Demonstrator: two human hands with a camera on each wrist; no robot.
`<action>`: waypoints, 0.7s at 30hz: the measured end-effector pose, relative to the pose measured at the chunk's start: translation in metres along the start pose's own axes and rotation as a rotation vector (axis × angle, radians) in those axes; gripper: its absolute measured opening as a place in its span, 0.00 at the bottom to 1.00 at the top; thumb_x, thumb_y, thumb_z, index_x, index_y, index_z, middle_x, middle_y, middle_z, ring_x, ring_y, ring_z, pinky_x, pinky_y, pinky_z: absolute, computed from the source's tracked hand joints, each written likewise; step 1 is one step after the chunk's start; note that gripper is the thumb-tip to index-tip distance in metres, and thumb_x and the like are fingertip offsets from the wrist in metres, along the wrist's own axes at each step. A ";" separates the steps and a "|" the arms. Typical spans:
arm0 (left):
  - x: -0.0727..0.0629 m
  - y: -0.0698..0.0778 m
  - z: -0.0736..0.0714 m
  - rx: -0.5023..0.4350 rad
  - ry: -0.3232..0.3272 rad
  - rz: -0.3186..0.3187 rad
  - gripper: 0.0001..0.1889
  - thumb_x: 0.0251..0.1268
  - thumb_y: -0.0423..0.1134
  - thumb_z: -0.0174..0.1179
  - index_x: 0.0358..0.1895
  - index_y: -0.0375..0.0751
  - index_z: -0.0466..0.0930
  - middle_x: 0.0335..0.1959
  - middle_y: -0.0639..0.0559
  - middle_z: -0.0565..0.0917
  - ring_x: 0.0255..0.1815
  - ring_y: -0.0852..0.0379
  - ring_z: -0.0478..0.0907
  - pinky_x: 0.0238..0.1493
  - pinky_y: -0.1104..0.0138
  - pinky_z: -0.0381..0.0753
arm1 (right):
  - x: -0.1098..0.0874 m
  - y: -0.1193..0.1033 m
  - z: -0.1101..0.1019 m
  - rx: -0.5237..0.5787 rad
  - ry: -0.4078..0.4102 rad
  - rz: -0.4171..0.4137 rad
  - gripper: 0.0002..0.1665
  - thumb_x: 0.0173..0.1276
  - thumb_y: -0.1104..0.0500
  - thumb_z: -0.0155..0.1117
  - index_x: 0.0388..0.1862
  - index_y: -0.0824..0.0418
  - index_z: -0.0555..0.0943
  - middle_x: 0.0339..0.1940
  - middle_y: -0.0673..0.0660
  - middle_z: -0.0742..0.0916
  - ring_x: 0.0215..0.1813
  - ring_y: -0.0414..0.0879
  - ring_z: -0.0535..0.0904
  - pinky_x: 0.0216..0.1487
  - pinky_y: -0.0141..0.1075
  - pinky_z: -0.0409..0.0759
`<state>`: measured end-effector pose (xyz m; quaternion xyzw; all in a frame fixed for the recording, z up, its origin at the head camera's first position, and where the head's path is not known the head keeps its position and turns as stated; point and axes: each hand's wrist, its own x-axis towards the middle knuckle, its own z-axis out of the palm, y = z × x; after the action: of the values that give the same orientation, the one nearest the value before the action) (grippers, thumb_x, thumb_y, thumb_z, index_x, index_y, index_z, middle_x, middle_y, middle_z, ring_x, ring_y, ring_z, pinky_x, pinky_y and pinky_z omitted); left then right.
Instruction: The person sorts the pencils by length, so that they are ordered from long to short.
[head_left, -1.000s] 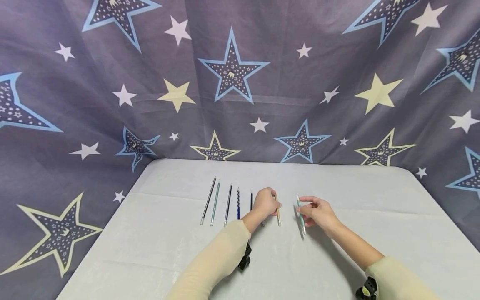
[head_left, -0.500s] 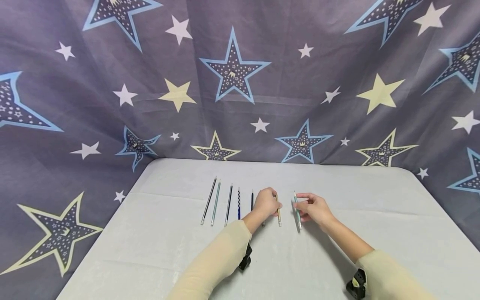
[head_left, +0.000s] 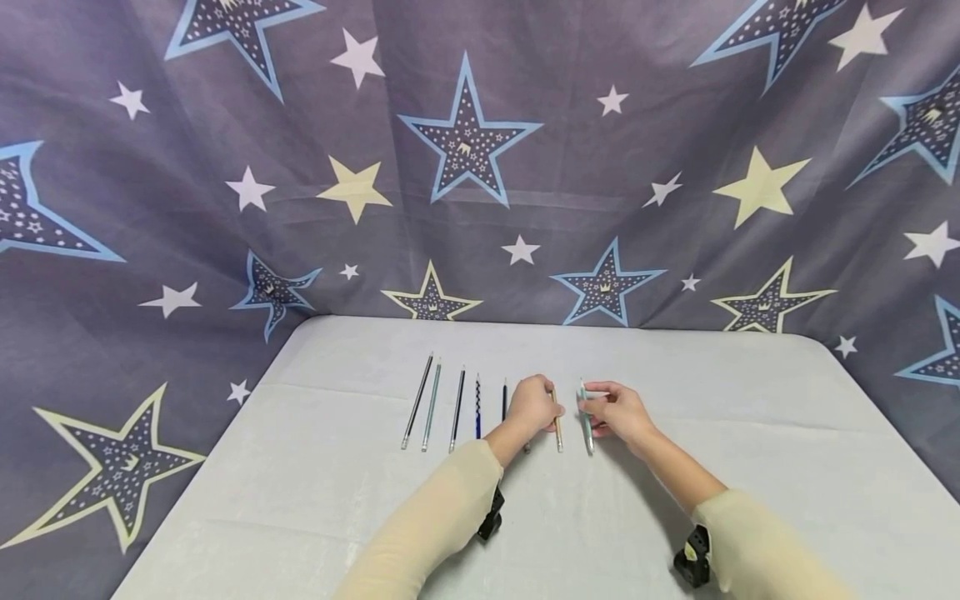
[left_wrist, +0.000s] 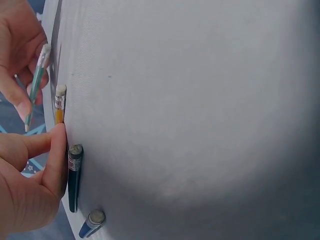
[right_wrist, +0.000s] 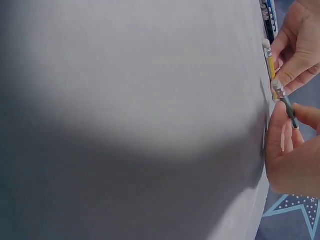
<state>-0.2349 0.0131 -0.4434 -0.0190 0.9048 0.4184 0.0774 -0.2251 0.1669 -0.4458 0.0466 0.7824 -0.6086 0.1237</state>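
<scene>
My left hand (head_left: 531,406) pinches a yellow pencil (head_left: 557,435) that lies along the table, its white eraser end toward me. To its right, my right hand (head_left: 621,412) holds a teal pencil (head_left: 587,429) between thumb and fingers, eraser end also toward me. In the left wrist view the teal pencil (left_wrist: 36,85) shows tilted, with its eraser raised. The left forearm and hand partly cover a dark pencil (head_left: 504,400) just left of the yellow one. The right wrist view shows the two held pencils' erasers close together.
Farther left lie a blue patterned pencil (head_left: 477,404), a dark blue pencil (head_left: 457,408), a grey-green pencil (head_left: 432,406) and a black pencil (head_left: 417,402), roughly side by side. The table (head_left: 262,492) has a pale cloth. A star-printed curtain (head_left: 570,183) hangs behind and beside it.
My right hand has moved left with the teal pencil, bringing it nearer the yellow pencil. My left hand has stayed in place on the yellow pencil.
</scene>
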 end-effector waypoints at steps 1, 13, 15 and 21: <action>0.000 0.000 0.000 0.000 -0.002 0.000 0.21 0.51 0.31 0.67 0.51 0.34 0.75 0.33 0.44 0.80 0.14 0.64 0.74 0.14 0.78 0.78 | 0.001 0.000 0.001 -0.001 0.002 0.000 0.28 0.62 0.63 0.62 0.61 0.68 0.70 0.28 0.50 0.77 0.25 0.40 0.75 0.25 0.31 0.83; 0.001 -0.001 -0.001 0.033 0.004 0.014 0.21 0.53 0.32 0.67 0.51 0.34 0.75 0.31 0.46 0.80 0.13 0.66 0.73 0.13 0.78 0.76 | 0.010 0.004 0.009 -0.107 0.047 -0.044 0.24 0.62 0.64 0.61 0.58 0.68 0.72 0.27 0.53 0.78 0.24 0.40 0.75 0.22 0.30 0.82; 0.001 -0.001 -0.001 0.042 0.004 0.020 0.21 0.53 0.32 0.67 0.51 0.34 0.75 0.31 0.46 0.80 0.12 0.66 0.72 0.13 0.79 0.76 | 0.011 0.004 0.010 -0.158 0.066 -0.062 0.24 0.62 0.64 0.62 0.57 0.69 0.73 0.27 0.54 0.79 0.23 0.40 0.75 0.21 0.30 0.81; 0.001 -0.001 -0.001 0.044 0.001 0.028 0.20 0.53 0.32 0.67 0.51 0.33 0.76 0.29 0.47 0.80 0.12 0.67 0.72 0.13 0.79 0.76 | 0.011 0.004 0.013 -0.272 0.104 -0.098 0.23 0.61 0.64 0.63 0.56 0.68 0.75 0.27 0.56 0.79 0.21 0.40 0.74 0.21 0.30 0.80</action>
<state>-0.2357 0.0116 -0.4430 -0.0049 0.9139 0.3996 0.0712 -0.2330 0.1546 -0.4549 0.0226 0.8643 -0.4991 0.0585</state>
